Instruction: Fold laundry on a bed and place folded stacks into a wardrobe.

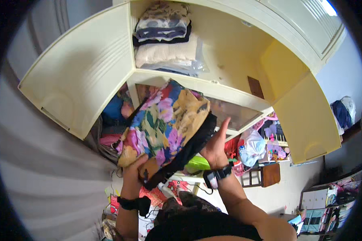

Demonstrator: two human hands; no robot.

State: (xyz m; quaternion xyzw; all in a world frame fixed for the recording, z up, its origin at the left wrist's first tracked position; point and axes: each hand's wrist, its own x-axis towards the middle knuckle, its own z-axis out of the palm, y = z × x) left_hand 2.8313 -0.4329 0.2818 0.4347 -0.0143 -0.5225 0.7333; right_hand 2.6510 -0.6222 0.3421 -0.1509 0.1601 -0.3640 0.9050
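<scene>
Between my two hands is a folded floral cloth [165, 116], patterned in blue, yellow, purple and green, tilted in front of the cupboard. Folded black cloth [193, 150] lies beneath it and shows along its right and lower edge. My left hand [136, 165] grips the lower left corner, thumb on top and the other fingers hidden under the cloth. At the right edge, my right hand [215, 148] supports the bundle with its thumb stretched up; its other fingers are partly hidden. Ahead, the open cupboard shelf [225, 52] carries a stack of folded clothes [163, 24] on its left side.
Cupboard doors stand open at left [84, 72] and right [309, 120]. A cream folded cloth in clear plastic [169, 54] lies under the clothes stack. Below right are a white plastic bag [252, 148] and a brown wooden stool [270, 175]. A grey curtain [40, 160] hangs at left.
</scene>
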